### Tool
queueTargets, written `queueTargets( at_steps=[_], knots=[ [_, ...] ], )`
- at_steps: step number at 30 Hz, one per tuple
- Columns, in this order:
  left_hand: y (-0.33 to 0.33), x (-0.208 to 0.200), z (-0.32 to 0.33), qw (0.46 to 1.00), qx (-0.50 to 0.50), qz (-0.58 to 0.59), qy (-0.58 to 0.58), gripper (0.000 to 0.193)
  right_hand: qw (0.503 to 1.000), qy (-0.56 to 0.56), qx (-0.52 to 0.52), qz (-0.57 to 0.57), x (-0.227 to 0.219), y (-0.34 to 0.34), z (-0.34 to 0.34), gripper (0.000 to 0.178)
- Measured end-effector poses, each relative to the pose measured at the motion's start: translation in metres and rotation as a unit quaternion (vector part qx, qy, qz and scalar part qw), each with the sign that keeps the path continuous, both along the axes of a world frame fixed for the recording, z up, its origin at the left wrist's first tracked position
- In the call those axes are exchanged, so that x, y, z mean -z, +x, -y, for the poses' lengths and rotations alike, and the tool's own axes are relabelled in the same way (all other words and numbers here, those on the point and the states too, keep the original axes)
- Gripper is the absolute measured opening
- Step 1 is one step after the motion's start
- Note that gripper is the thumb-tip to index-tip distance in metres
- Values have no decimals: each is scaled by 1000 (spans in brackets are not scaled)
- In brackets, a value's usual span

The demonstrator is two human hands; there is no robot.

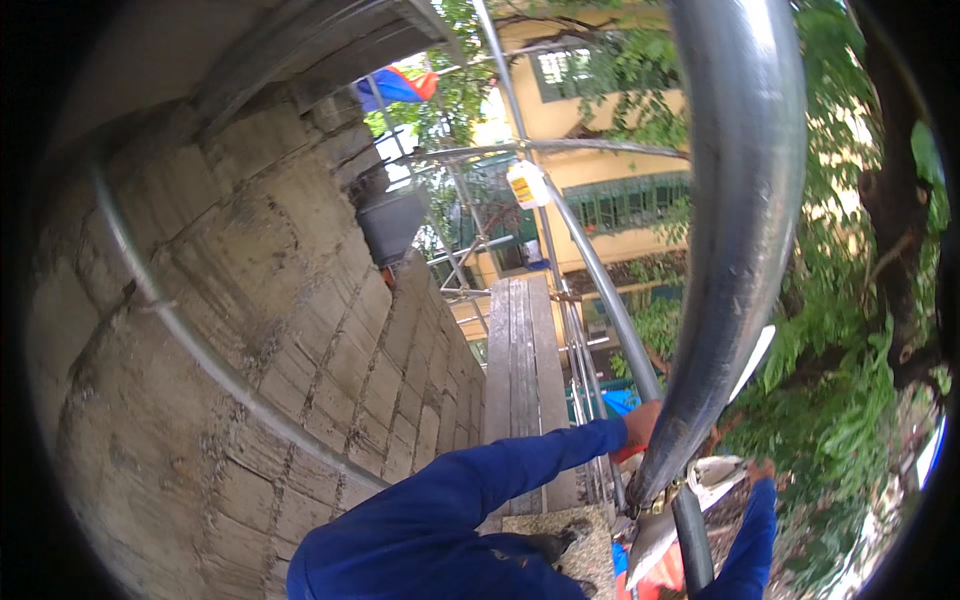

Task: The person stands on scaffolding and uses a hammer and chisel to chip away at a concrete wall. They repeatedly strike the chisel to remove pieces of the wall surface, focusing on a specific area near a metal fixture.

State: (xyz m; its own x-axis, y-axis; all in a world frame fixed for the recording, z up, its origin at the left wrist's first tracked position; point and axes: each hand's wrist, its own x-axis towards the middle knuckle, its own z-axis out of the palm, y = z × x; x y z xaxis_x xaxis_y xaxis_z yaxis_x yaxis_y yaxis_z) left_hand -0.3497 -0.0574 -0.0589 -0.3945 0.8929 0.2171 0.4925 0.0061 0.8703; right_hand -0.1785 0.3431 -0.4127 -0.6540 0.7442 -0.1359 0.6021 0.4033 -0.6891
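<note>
My left arm in a blue sleeve reaches across to the right. At its end my left hand (pixel 641 424) is closed at a slanting metal pipe (pixel 606 275), its fingers partly hidden behind a thick upright scaffold pole (pixel 735 200). Something red shows just under that hand. Beyond the pole, my right hand (pixel 762 469) is closed at the rim of a pale, sack-like thing (pixel 716 478), whose exact kind I cannot make out. A scaffold clamp (pixel 657 497) sits at the foot of the thick pole, between both hands.
A rough block wall (pixel 310 330) rises on the left, crossed by a metal pipe (pixel 215 365). Narrow wooden planks (pixel 520 370) run ahead beside it. A white jug with a yellow label (pixel 527 185) hangs from the scaffold. Tree foliage (pixel 830 400) and a yellow building (pixel 600 150) lie beyond.
</note>
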Motion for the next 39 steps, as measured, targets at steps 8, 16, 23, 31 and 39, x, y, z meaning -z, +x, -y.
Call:
queueTargets(
  at_steps=[8, 16, 23, 31, 39],
  knots=[
    [21, -22, -18, 1000, -17, 16, -17, 44, 979, -26, 94, -178, 31, -3, -39, 71],
    [30, -39, -40, 1000, -6, 8, 13, 43, 979, -76, 110, -155, -29, 24, -78, 54],
    [35, -45, -10, 998, -65, 6, -17, 42, 990, 106, -76, 43, -216, 35, 51, 47],
    [44, -77, -8, 998, -55, -21, -3, 40, 821, 136, -473, 288, -298, 48, 95, 58],
    [13, -25, -8, 999, 5, 28, -30, 28, 895, -307, -321, -48, -367, 42, 199, 21]
  ],
)
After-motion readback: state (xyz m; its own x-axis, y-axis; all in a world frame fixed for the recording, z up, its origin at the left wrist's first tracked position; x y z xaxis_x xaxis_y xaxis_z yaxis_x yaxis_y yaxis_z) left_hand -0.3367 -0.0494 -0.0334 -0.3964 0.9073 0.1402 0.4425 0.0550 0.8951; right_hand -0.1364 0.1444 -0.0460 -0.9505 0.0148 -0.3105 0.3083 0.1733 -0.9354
